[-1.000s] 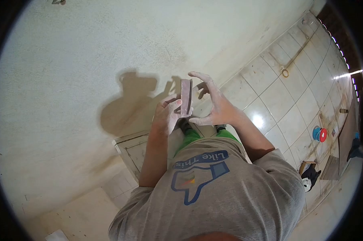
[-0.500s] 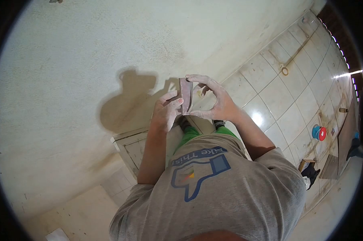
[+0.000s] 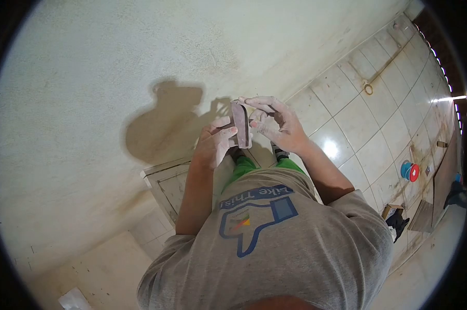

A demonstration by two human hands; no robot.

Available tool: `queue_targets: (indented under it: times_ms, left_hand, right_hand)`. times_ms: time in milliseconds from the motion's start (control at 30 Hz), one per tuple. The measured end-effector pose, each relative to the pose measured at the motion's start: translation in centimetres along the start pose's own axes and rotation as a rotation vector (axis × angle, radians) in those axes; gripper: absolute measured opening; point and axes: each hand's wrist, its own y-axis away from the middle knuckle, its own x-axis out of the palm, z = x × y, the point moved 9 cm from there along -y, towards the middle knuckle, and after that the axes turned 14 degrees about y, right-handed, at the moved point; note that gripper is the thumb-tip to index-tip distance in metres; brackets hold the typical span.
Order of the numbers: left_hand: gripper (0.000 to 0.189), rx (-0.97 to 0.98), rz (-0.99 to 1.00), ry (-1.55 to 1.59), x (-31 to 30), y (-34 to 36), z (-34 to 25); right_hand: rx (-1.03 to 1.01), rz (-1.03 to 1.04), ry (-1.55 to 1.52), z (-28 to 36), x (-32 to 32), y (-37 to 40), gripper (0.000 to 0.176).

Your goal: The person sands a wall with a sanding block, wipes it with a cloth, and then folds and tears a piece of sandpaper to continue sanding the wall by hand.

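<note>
Pale wall [image 3: 114, 51] backs thin, upright brownish block [image 3: 240, 124].

Left hand [image 3: 214, 144]: gripping the sandpaper [image 3: 241, 124] low down, fingers curling round it.
Right hand [image 3: 279, 124]: pinching the sandpaper's top edge with dusty fingertips.
Sandpaper: standing upright, edge-on, between both hands.
Wall [image 3: 104, 62]: carrying the person's shadow [image 3: 161, 124].
Floor [image 3: 357, 121]: tiled, reflecting a light.
Spool [image 3: 410, 171]: lying on the tiles, far right.
</note>
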Motion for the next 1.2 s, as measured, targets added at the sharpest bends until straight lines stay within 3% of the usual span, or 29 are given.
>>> queue_targets:
  times_ms: [233, 367, 467, 633, 767, 867, 1033, 1167, 1200]
  left_hand:
    - [0.037, 0.03, -0.021, -0.046, 0.4, 0.2, -0.1]
    - [0.037, 0.074, -0.045, -0.068, -0.3, 0.5, 0.1]
    - [0.035, 0.117, 0.088, 0.101, 0.7, 1.2, -0.7]
    - [0.032, 0.106, -0.115, -0.234, 0.9, 0.9, -0.8]
    - [0.03, 0.112, -0.128, -0.187, 0.8, 0.2, -1.2]
    - [0.026, 0.161, -0.155, -0.373, -0.1, 0.1, -2.4]
    - [0.023, 0.438, -0.164, -0.824, 0.7, 0.4, -5.1]
    - [0.021, 0.719, -0.184, -1.166, 1.9, 0.9, -7.9]
    - [0.02, 0.681, -0.195, -1.139, 1.5, 0.9, -8.1]
  right_hand:
    - [-0.004, -0.006, 0.172, 2.0, -0.7, -0.4, 0.04]
    - [-0.21, -0.008, 0.333, 2.9, -0.3, -0.8, 0.036]
    - [-0.279, -0.003, 0.426, 3.3, 0.1, -0.9, 0.033]
    - [-0.303, -0.025, 0.499, 3.1, 0.1, -0.9, 0.031]
    - [-0.241, -0.011, 0.467, 2.6, 0.1, -1.2, 0.04]
    - [-0.226, -0.005, 0.446, 2.7, 0.3, -1.4, 0.057]
    - [-0.249, -0.065, 0.531, 3.3, 1.6, -2.2, 0.083]
    - [-0.23, -0.144, 0.602, 3.1, 3.1, -3.3, 0.083]
    - [-0.228, -0.173, 0.615, 2.9, 3.5, -3.3, 0.084]
